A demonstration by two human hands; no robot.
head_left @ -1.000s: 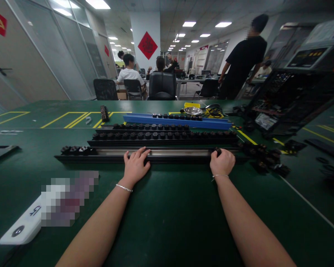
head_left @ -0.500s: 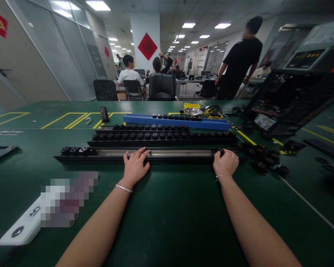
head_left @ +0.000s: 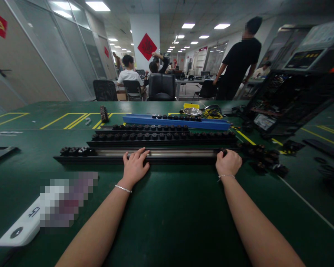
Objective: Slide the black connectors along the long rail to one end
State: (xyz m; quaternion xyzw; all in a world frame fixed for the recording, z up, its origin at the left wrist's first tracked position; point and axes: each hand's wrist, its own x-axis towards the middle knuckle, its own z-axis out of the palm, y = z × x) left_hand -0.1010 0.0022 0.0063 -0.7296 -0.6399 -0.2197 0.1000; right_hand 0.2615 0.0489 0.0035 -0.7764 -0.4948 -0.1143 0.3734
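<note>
A long black rail (head_left: 178, 160) with a bare metallic strip along its top lies across the green table. My left hand (head_left: 135, 165) rests on the rail's middle, fingers spread over the strip. Toward the rail's right end, my right hand (head_left: 229, 163) is closed around a small black piece (head_left: 221, 152), mostly covered by the fingers. Several black knob-like pieces (head_left: 74, 150) sit in the rail's left end. Just behind lies another black rail (head_left: 161, 142), lined with a row of similar black pieces (head_left: 147, 136).
Farther back lies a blue channel (head_left: 133, 119) holding more black pieces. A metal bowl (head_left: 192, 111) stands behind it. Loose black parts (head_left: 264, 155) are heaped at right, near an opened black machine case (head_left: 281, 100). A white device (head_left: 22, 230) lies front left.
My right hand has moved slightly to the right along the rail with the small black piece. My left hand has stayed in place.
</note>
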